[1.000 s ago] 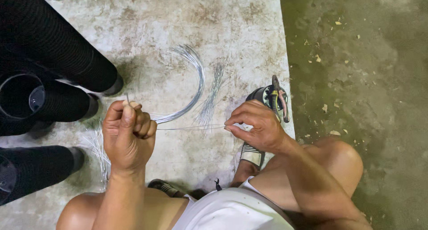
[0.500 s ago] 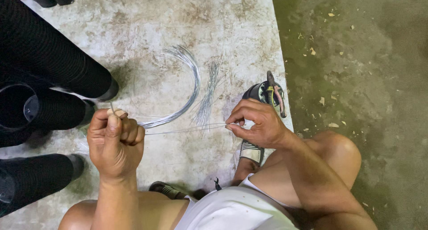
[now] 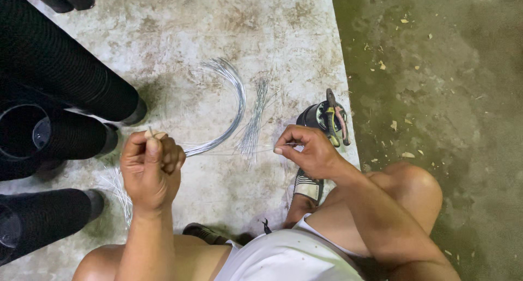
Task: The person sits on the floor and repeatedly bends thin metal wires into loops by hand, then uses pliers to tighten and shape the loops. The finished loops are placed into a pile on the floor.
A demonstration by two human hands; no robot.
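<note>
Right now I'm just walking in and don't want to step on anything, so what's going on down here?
A person crouches on the concrete floor, holding a thin wire stretched between both hands. The left hand is fisted around one end, and the right hand pinches the other. A curved wire bundle and a loose straight bunch lie just beyond. Pliers rest on the shoe by the right hand. Black ribbed tubes lie to the left.
</note>
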